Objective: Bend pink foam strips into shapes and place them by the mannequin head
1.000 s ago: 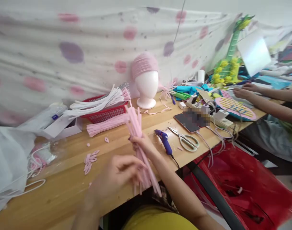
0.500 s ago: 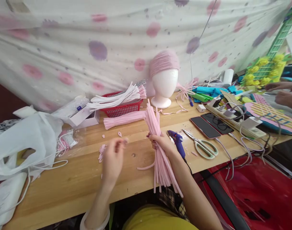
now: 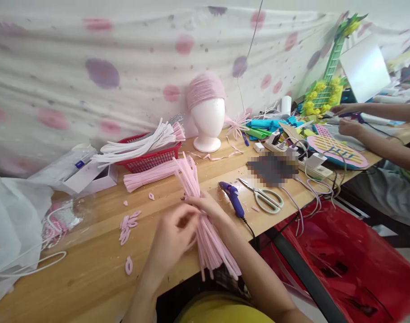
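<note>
A bundle of pink pipe cleaners (image 3: 213,249) hangs slanted over the table's front edge, with my right hand (image 3: 208,208) wrapped around its middle. Close against the bundle's left side is my left hand (image 3: 176,229), its fingers curled together in a pinch. What lies between those fingertips is hidden. Small pink pipe-cleaner loops (image 3: 125,226) are scattered to the left, with a single loop (image 3: 129,265) nearer the front. Another pink bundle (image 3: 149,175) lies behind, before a red basket (image 3: 147,159) of white and pink pipe cleaners.
Right of my hands lie a purple glue gun (image 3: 233,199) and scissors (image 3: 267,198). A foam head (image 3: 208,121) in a pink wrap stands at the back. A power strip (image 3: 312,166) trails cables. Another person's hands (image 3: 349,128) work at far right with a glue gun. Plastic bags (image 3: 16,220) lie left.
My left hand has moved right to the bundle, and one more pink loop lies on the table near the front. The view has swung right, showing more of the other person's arms.
</note>
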The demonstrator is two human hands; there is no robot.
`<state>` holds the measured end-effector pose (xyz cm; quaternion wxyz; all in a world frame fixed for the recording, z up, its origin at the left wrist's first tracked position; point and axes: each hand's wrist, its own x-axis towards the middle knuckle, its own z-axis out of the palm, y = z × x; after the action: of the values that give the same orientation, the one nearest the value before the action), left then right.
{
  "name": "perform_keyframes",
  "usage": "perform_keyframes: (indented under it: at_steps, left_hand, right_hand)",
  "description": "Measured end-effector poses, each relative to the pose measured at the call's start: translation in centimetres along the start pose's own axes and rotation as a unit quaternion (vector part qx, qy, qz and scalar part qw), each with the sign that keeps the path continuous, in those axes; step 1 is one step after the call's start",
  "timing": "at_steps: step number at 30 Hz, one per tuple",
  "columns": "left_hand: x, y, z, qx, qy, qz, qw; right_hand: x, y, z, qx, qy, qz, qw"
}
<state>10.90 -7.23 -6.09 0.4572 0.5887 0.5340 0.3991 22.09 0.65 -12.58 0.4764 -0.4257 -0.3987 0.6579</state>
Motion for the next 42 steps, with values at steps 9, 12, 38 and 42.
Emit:
perform_keyframes:
  at_steps: [9, 12, 38, 42]
  left_hand:
    - [1.6, -5.4, 1.4, -0.167, 0.111, -0.129, 0.971]
    - [1.7, -5.9, 0.5, -0.176, 0.139, -0.17, 0.96]
    - [1.0, -6.1, 0.9, -0.257, 0.191, -0.226, 0.92]
    - [1.0, -6.6, 1.1, -0.265, 0.19, -0.232, 0.916]
  right_hand:
    - [-6.4, -5.2, -1.7, -0.111, -0.091, -0.051, 0.988]
    - [-10.8, -5.8, -8.8, -0.265, 0.038, -0.108, 0.957]
    - [-6.5, -0.3, -18.6, -0.654, 0.276, -0.222, 0.669]
    - [-9.2, -3.2, -19.2, -0.631, 0.28, -0.253, 0.678]
